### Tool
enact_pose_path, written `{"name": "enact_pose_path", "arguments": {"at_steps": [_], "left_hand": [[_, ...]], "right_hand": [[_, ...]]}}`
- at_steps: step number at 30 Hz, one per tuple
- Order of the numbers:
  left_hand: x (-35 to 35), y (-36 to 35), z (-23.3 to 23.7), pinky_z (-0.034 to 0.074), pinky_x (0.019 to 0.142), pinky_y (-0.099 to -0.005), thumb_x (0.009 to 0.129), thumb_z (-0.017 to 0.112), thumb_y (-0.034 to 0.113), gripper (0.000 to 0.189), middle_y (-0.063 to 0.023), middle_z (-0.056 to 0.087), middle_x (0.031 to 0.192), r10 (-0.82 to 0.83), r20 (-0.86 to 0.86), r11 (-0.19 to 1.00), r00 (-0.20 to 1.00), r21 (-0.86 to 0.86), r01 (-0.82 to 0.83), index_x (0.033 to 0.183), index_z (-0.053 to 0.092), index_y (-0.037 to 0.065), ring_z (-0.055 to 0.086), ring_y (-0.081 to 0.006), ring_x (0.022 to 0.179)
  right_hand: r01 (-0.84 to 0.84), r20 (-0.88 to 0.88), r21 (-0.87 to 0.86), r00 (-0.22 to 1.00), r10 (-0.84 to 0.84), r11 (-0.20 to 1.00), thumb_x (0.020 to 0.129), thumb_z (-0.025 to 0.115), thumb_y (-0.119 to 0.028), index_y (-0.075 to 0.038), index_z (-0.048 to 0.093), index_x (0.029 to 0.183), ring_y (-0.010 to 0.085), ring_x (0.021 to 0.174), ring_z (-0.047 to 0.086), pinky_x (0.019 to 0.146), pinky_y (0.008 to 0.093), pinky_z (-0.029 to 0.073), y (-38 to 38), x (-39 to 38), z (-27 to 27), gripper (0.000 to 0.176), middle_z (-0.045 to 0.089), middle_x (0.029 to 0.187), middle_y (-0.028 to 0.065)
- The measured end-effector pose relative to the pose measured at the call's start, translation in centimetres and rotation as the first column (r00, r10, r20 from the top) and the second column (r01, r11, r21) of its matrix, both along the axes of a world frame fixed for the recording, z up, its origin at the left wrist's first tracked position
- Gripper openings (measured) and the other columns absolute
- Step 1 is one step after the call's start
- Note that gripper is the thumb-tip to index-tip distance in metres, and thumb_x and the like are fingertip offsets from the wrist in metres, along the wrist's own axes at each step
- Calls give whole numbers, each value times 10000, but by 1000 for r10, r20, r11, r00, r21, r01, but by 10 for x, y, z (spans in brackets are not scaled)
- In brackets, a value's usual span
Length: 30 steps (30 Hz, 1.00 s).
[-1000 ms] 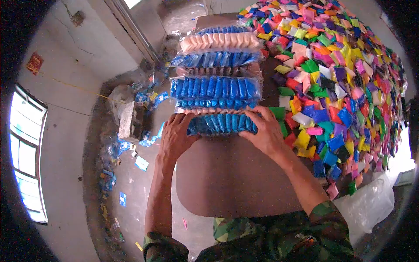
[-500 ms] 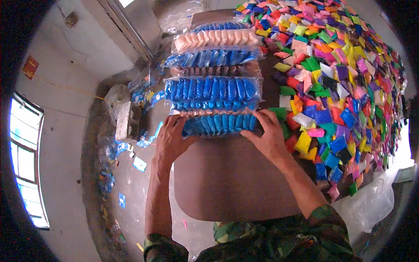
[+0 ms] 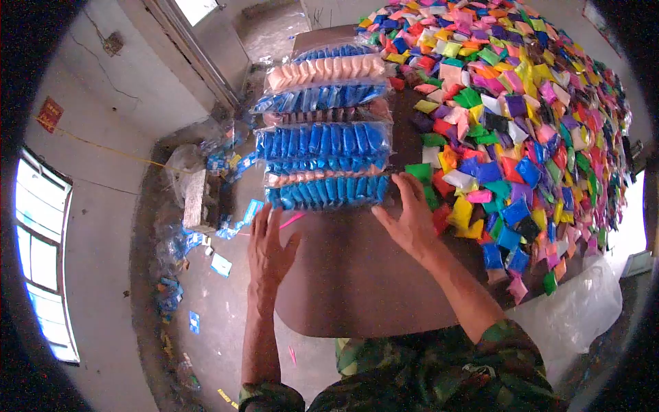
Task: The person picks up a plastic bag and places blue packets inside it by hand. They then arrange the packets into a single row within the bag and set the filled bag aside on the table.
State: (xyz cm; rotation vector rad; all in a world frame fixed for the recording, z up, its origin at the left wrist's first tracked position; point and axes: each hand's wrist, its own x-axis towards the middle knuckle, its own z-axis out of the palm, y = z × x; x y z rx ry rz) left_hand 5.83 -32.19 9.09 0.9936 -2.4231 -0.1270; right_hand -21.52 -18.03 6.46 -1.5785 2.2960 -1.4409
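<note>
Several long clear bags of packets lie in a row on the brown table. Nearest to me is a light blue bag, with a thin pink one and a darker blue bag behind it. Farther back lies a pale pink bag. My left hand hovers at the table's left edge, just below the near bag's left end, fingers apart and empty. By the right end of that bag is my right hand, thumb and fingers spread, holding nothing.
A big heap of colourful small packets covers the table's right side. A clear plastic bag hangs at the lower right. On the floor to the left are a block and scattered wrappers. A window is at far left.
Both hands have come off the near light blue bag, the left one moving down toward me and the right one opening beside its end. The view has shifted slightly.
</note>
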Motion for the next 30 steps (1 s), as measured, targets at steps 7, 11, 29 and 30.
{"name": "enact_pose_path", "arguments": {"at_steps": [7, 11, 29, 30], "left_hand": [[41, 79, -36, 481, 1053, -495, 850, 778, 150, 465, -186, 615, 1367, 60, -12, 989, 998, 134, -58, 1276, 637, 27, 569, -393, 1258], [33, 65, -29, 484, 1041, -496, 902, 745, 209, 448, -196, 621, 1365, 68, -16, 996, 998, 61, -67, 1291, 632, 18, 570, -398, 1256], [68, 112, -42, 436, 1092, -492, 898, 754, 299, 530, -202, 620, 1380, -34, 156, 997, 987, 81, 21, 1325, 624, 12, 573, -383, 1288], [70, 114, -47, 434, 1097, -495, 888, 766, 308, 552, -209, 615, 1387, -15, 115, 999, 993, 53, 9, 1332, 622, 12, 569, -390, 1294]], "right_hand": [[-92, 28, 132, 996, 89, 987, 866, 783, -194, -10, 581, 1310, 412, 1254, 562, 1085, 484, 463, 117, 37, 17, 521, 584, 1345, 215], [-105, 21, 189, 995, 102, 976, 850, 785, -168, -26, 660, 1201, 381, 1186, 602, 1029, 464, 504, 171, 55, 2, 398, 621, 1286, 172], [-81, 19, 57, 997, 80, 995, 801, 795, -92, -39, 715, 1053, 319, 1106, 634, 959, 428, 545, 194, 62, -16, 270, 638, 1187, 111], [-83, 38, 65, 996, 80, 994, 802, 795, -93, -40, 715, 1055, 320, 1108, 634, 963, 426, 545, 195, 62, -15, 270, 638, 1187, 110]]}}
